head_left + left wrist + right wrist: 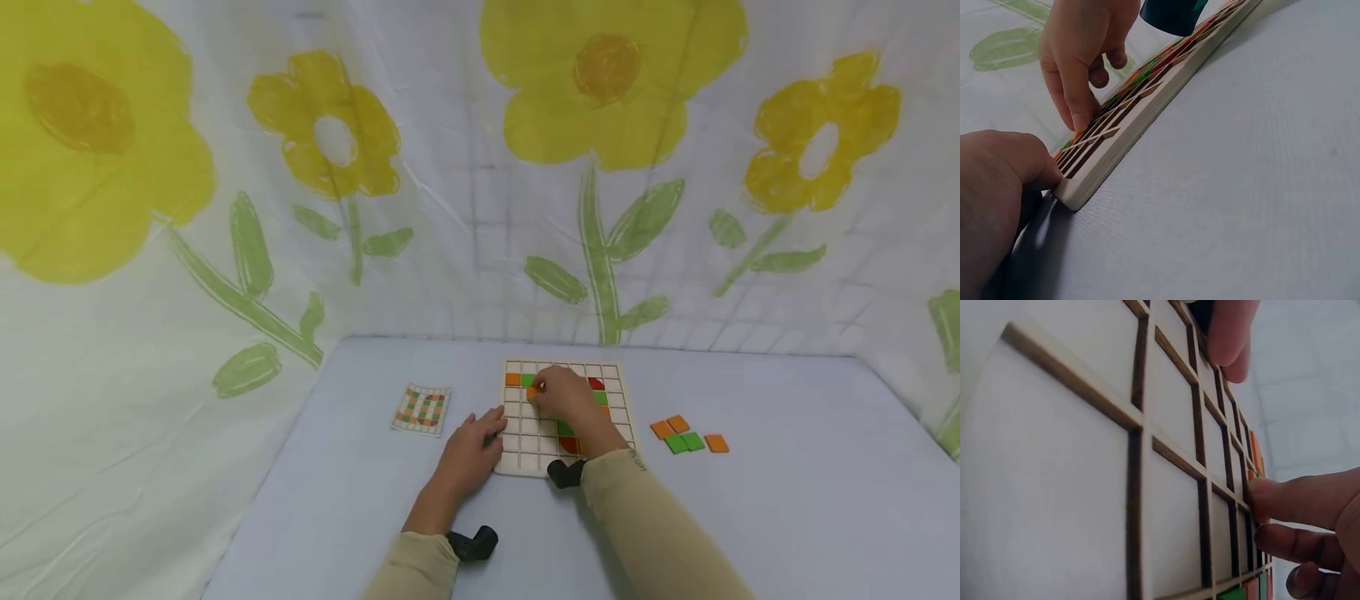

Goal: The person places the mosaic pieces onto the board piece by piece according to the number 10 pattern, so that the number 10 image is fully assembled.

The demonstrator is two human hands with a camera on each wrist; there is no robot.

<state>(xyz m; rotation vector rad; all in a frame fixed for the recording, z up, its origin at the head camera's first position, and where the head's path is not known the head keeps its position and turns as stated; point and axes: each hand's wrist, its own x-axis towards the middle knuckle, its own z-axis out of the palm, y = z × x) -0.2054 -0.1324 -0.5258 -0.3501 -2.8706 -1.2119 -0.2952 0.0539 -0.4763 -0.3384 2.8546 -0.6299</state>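
Observation:
A wooden grid board [529, 460] lies on the table, with orange, green and red pieces set in some of its cells. Over its upper left part my right hand [567, 397] pinches an orange square tile [532, 393] between thumb and finger, just below a green tile [528, 380] in the grid. In the right wrist view the tile's edge [1251, 476] shows at the fingertip. My left hand [470, 450] rests at the board's left edge, fingers relaxed and touching the rim [1094, 181]. The right hand and forearm hide part of the board's middle.
Left of the board lies a small pattern card [422, 410] with a coloured grid. On the right side, loose orange tiles [717, 443] and green tiles [684, 442] lie on the table [810, 517]. A white curtain [450, 250] with yellow flowers hangs behind.

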